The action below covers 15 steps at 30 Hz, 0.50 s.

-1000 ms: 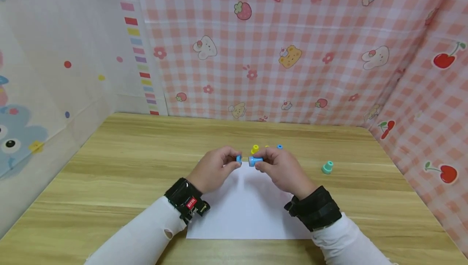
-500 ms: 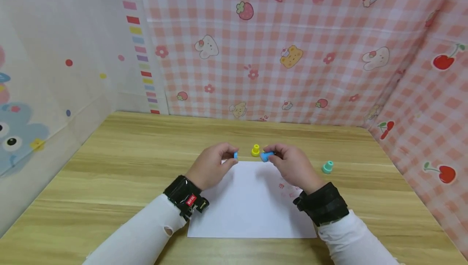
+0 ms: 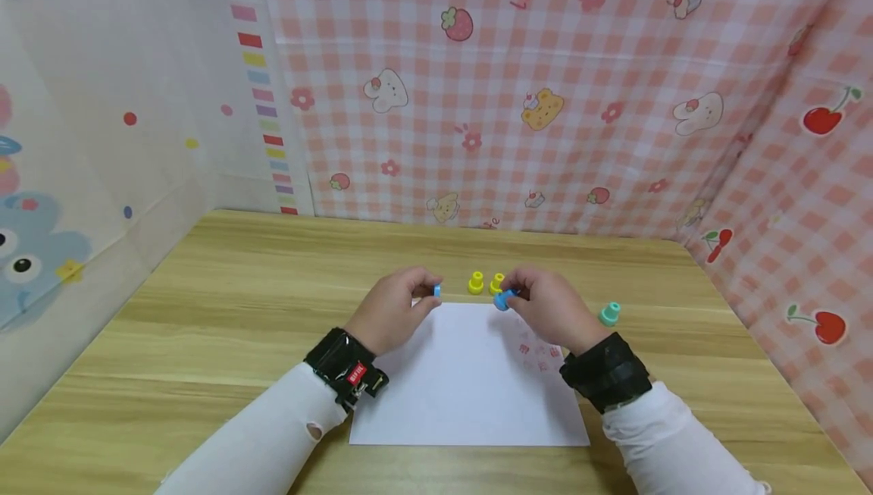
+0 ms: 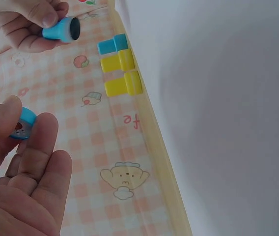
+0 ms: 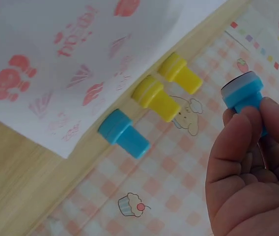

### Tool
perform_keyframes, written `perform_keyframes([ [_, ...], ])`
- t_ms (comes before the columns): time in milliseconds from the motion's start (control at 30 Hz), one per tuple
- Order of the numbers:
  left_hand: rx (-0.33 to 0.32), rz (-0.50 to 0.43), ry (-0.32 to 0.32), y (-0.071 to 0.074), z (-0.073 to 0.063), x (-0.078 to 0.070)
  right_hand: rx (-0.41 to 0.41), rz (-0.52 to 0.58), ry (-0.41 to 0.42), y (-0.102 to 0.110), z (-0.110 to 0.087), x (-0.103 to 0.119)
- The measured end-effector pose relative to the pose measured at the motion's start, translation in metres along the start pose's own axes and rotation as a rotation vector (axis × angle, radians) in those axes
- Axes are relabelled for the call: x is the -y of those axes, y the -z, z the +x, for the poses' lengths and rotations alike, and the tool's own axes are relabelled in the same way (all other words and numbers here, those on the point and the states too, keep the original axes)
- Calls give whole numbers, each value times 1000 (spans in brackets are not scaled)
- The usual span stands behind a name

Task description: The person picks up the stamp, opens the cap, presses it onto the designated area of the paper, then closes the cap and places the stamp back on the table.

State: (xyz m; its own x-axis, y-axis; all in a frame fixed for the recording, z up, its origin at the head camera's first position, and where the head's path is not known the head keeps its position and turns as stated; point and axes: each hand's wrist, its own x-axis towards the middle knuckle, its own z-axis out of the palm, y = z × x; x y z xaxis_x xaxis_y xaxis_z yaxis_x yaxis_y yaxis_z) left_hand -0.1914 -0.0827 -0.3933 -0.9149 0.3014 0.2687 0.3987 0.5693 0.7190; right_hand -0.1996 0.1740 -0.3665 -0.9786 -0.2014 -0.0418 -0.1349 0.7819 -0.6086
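Observation:
Over the far edge of a white sheet of paper point(image 3: 457, 396), my left hand point(image 3: 392, 311) pinches a small blue cap point(image 4: 28, 119) between thumb and fingers. A printed picture shows on the cap. To the right of it, my right hand point(image 3: 554, 311) grips a blue stamp point(image 5: 243, 92) by its narrow handle. The stamp's dark end is uncovered and tilts down toward the paper in the head view. The cap and the stamp are apart. Small red prints point(image 5: 13, 81) mark the paper's right part, partly beside my right wrist.
Beyond the paper stand two yellow stamps, the left one point(image 3: 476, 283) and the right one point(image 3: 496, 284). Another blue stamp point(image 5: 124, 133) stands beside them, hidden by my right hand in the head view. A green stamp point(image 3: 610, 314) is farther right. Patterned cloth point(image 3: 436, 116) borders the wooden table point(image 3: 225, 290).
My right hand has moved right, away from the left, and the stamp's end has turned downward. My left hand has shifted slightly left with the cap. More red prints are uncovered.

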Motion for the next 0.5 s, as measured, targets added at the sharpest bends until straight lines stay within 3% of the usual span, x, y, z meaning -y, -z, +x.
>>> perform_keyframes([
  [500,2,10,12,0,0,1,60,-154,26,-13,13,-15],
])
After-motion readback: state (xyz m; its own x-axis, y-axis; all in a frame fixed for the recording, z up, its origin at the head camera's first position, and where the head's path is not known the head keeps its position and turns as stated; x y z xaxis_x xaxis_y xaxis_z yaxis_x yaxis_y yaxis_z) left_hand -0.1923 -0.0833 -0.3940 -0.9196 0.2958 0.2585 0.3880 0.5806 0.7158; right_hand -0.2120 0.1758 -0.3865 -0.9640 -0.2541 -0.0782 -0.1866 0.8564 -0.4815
